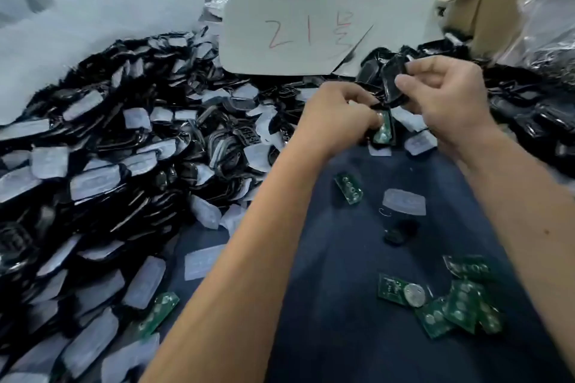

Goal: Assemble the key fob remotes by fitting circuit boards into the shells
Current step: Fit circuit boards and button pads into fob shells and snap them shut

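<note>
Above a dark blue worktop (326, 305), the left hand (339, 115) grips a black shell holding a green circuit board (382, 129), while the right hand (448, 102) pinches a second black shell (392, 81) just above it. More circuit boards (460, 305) lie loose near the right forearm. A heap of black shells (130, 140) fills the left side, with a hand-marked cardboard sheet (311, 31) behind.
</note>
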`<state>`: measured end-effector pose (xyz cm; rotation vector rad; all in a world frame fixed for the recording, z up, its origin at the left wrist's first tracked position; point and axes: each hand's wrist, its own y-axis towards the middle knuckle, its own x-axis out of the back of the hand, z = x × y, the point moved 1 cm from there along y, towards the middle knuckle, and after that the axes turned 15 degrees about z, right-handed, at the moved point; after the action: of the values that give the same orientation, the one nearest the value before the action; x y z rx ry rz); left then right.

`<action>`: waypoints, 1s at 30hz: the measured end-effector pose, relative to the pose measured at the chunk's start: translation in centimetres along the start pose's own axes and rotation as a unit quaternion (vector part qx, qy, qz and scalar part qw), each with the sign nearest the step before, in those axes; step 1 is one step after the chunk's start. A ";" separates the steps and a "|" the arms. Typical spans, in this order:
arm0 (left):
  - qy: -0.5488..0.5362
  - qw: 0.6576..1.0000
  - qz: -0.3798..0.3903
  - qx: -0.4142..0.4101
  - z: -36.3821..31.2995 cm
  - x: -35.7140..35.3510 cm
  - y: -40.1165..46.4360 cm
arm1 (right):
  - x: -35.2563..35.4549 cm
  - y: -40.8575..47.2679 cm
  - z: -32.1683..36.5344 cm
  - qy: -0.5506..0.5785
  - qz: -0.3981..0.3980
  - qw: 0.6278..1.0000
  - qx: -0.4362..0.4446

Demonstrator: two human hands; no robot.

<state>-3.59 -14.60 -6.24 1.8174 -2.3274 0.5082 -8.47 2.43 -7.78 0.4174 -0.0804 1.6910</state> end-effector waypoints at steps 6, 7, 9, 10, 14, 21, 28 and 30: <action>0.192 0.981 -0.033 -0.007 1.6 -3.6 0.4 | 2.3 -4.1 -1.7 0.058 0.075 0.995 0.038; 0.184 0.981 -0.052 -0.019 1.7 -3.5 0.4 | 2.2 -4.3 -1.9 0.031 0.093 0.994 0.051; 0.159 0.982 -0.094 -0.040 1.8 -2.9 0.5 | 1.9 -4.3 -2.0 -0.020 0.129 0.989 0.070; 0.127 0.986 -0.094 -0.048 1.9 -2.6 0.6 | 1.9 -4.4 -2.1 -0.028 0.144 0.986 0.074; -0.034 0.996 0.004 -0.087 2.2 -1.7 0.3 | 1.8 -4.0 -2.3 -0.052 0.181 0.978 0.085; -0.159 0.982 -0.005 -0.100 2.2 -2.6 0.5 | 1.5 -3.6 -2.7 0.099 0.091 0.989 0.068; -0.287 0.953 -0.041 -0.089 2.4 -5.1 1.1 | 1.2 -4.0 -2.2 0.279 0.070 0.957 0.031; -0.258 0.961 -0.044 -0.089 2.7 -5.3 1.2 | 1.1 -4.1 -2.2 0.274 0.058 0.960 0.023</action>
<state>-3.11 -10.47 -10.63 2.1452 -2.4705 -0.2149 -5.16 4.81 -10.26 -0.0353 0.3479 1.8715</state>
